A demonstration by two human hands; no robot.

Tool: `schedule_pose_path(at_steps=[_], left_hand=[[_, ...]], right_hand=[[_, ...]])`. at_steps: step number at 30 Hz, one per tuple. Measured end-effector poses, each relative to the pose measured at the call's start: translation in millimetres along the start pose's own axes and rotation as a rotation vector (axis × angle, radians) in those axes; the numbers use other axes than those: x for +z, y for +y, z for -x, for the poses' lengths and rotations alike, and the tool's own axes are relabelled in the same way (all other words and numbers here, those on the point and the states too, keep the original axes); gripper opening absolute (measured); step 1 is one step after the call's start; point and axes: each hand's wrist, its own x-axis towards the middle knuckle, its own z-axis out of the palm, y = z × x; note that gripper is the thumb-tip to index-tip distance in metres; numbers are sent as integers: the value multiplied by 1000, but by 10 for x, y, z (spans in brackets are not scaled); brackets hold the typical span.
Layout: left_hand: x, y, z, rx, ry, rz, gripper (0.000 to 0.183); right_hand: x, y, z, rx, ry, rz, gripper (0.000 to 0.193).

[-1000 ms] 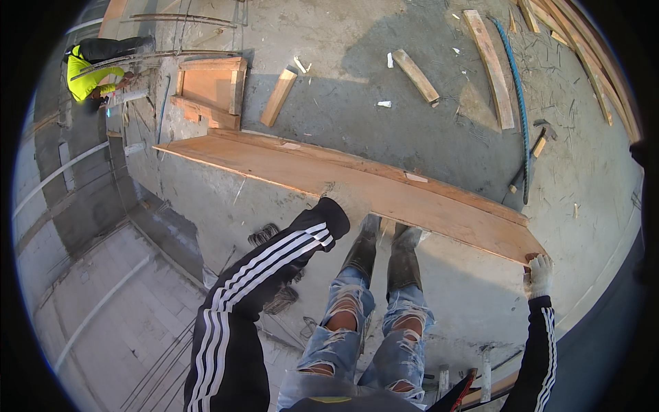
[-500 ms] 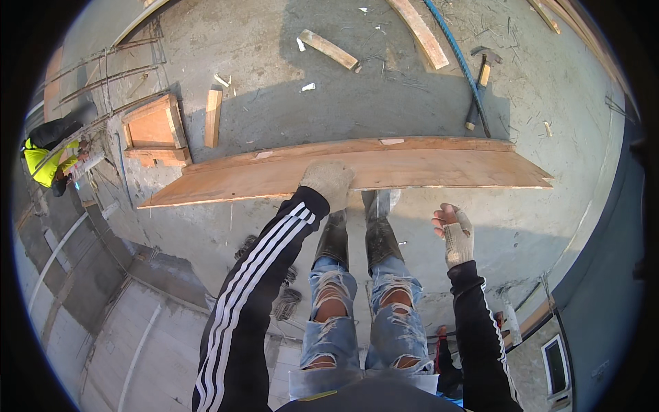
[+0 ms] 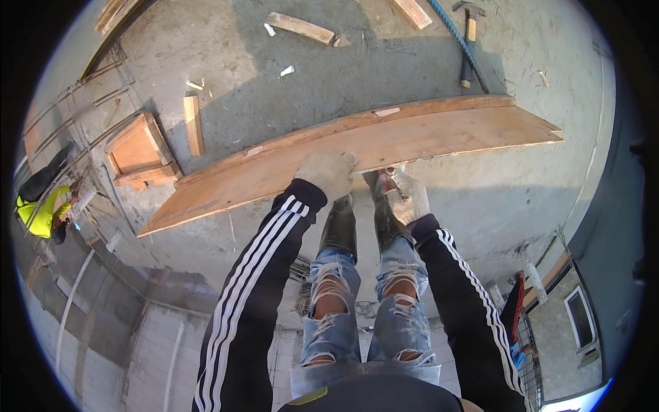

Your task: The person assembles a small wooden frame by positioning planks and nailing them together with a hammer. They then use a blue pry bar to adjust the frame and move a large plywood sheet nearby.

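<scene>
A long plywood panel (image 3: pixel 412 141) with a timber strip along its far edge lies across in front of my legs, its right end farther off than its left. My left hand (image 3: pixel 327 173), in a pale knit work glove, grips the panel's near edge around the middle; its fingertips are hidden. Just to its right, my right hand (image 3: pixel 405 193), in a glove that leaves the fingertips bare, has its fingers closed at the same edge. My boots (image 3: pixel 341 226) stand close to the panel on the concrete.
A small wooden frame (image 3: pixel 142 152) and a short timber block (image 3: pixel 193 126) lie beyond the left end. Farther off are another timber piece (image 3: pixel 301 27), a hammer (image 3: pixel 469 42) and a blue bar (image 3: pixel 458 42). A person in a yellow top (image 3: pixel 42 214) crouches at the far left.
My right hand has moved left and inward from open air to the panel's near edge. The panel's right end now sits farther away, its left end nearer; the left hand keeps its hold.
</scene>
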Motion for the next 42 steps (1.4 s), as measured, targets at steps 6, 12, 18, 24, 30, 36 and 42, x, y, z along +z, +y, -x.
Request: schedule_pose_path(at_steps=[6, 12, 18, 24, 30, 36, 42], left_hand=[[-454, -158, -195, 1, -52, -80, 40], [-523, -150, -217, 42, -26, -88, 46], [-520, -179, -226, 51, -33, -95, 41], [-506, -168, -220, 45, -10, -56, 33], [-342, -179, -199, 112, 97, -62, 27], [-238, -159, -168, 98, 96, -49, 25], [-257, -165, -192, 73, 73, -23, 28]], right_hand=[[273, 153, -418, 62, 80, -456, 17], [330, -269, -241, 387, 186, -675, 26], [285, -509, -354, 424, 279, -650, 31], [147, -645, -418, 229, 200, -65, 34], [124, -548, -548, 122, 139, -167, 33], [90, -605, -332, 432, 166, -567, 30], [227, -450, -312, 326, 295, -440, 31]])
